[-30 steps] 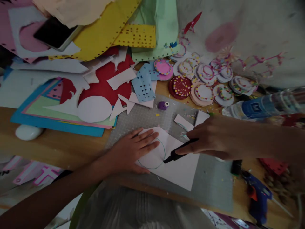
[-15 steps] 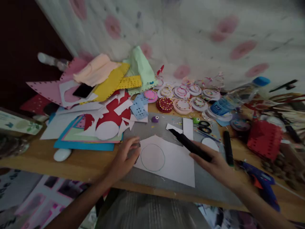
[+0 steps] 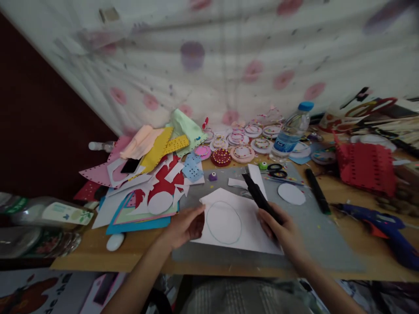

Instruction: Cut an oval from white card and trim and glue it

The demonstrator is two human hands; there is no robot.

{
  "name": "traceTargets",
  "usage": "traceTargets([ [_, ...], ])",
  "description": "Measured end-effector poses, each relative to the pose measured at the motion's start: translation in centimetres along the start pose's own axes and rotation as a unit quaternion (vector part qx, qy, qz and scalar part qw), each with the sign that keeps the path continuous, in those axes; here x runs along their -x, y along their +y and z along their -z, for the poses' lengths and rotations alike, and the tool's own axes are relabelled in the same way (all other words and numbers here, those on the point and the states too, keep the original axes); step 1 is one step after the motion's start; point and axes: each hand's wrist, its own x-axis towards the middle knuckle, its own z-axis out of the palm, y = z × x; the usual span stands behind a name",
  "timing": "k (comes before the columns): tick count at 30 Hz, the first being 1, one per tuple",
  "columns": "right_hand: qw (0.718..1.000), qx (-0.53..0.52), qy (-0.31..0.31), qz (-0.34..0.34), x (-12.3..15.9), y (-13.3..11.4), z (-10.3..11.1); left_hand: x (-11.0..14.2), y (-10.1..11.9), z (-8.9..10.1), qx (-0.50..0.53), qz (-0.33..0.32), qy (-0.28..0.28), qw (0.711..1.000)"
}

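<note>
My left hand (image 3: 187,224) pinches the left edge of a sheet of white paper (image 3: 252,226), thumb on top and fingers curled under it. A circle (image 3: 207,222) is drawn on the sheet in thin blue-green line. My right hand (image 3: 281,226) is closed round a black utility knife (image 3: 258,196), its dark slanted tip pointing up and to the left. The fingers of that hand also meet the sheet's right side, partly hidden behind it. The paper appears slightly lifted and tilted above a grey cutting mat (image 3: 314,231).
Beyond the sheet lie white paper strips (image 3: 257,174), black-handled scissors (image 3: 277,170) and a white paper disc (image 3: 291,194). At right are a black marker (image 3: 317,192) and a blue glue gun (image 3: 376,218). A water bottle (image 3: 291,131) stands behind; coloured scraps (image 3: 163,174) pile up left.
My left hand has taken hold of the paper's left edge, and my right hand has come down to its right side with the knife. The camera view has shifted and tilted up.
</note>
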Motion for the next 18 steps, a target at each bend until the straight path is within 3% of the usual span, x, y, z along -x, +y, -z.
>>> traceTargets([
  [4, 1.0, -0.026, 0.001, 0.002, -0.1, 0.0, 0.0, -0.8, 0.5, -1.4, -0.061, -0.038, -0.011, 0.997],
  [10, 0.997, -0.065, 0.034, 0.036, -0.2, 1.1, -0.3, -1.4, 0.3, -3.1, -0.05, -0.106, -0.001, 0.993],
  [18, 0.997, -0.049, 0.039, 0.033, -0.2, 0.9, -0.4, -1.2, -0.7, -3.4, 0.002, -0.091, 0.019, 0.996],
])
